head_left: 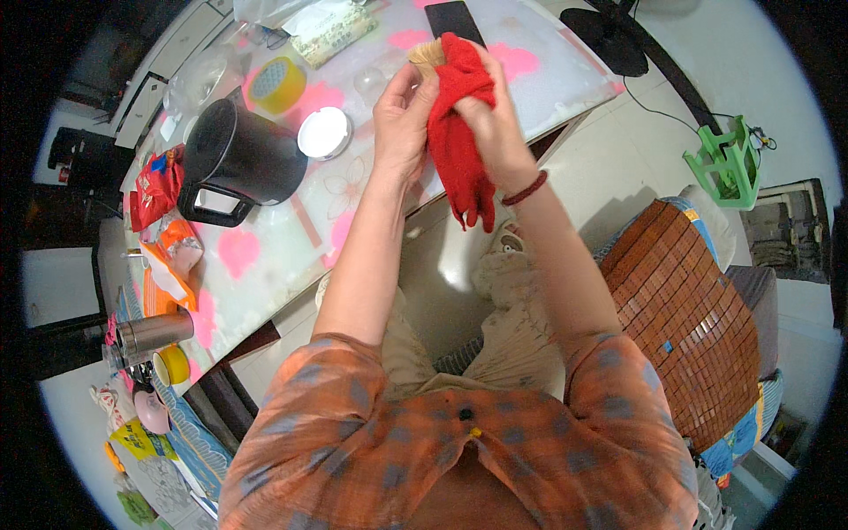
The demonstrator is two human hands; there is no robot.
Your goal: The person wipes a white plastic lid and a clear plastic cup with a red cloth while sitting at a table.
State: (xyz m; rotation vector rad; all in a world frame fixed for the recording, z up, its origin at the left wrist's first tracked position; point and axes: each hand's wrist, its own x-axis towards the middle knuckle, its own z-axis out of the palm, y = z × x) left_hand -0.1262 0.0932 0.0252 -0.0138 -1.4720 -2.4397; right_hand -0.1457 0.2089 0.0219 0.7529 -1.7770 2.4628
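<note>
My left hand [403,126] grips a brush-like thing with tan bristles [427,55] at its top; the fingers and a red cloth hide the rest of it. That red cloth [458,142] is bunched around its right side and hangs down past the table's edge, its lower end split into finger-like strips. With my right hand [493,126], slightly blurred, I hold the cloth, the thumb over its front and the other fingers behind. Just beyond my hands a black smartphone [454,22] lies on the table.
On the patterned table [305,228] stand a black electric kettle [255,149], a white round lid [324,133], a yellow tape roll [278,85] and a tissue pack [334,33]. A steel tumbler [156,330] lies at left. Right are a mat-covered seat [682,324] and a green stool [725,165].
</note>
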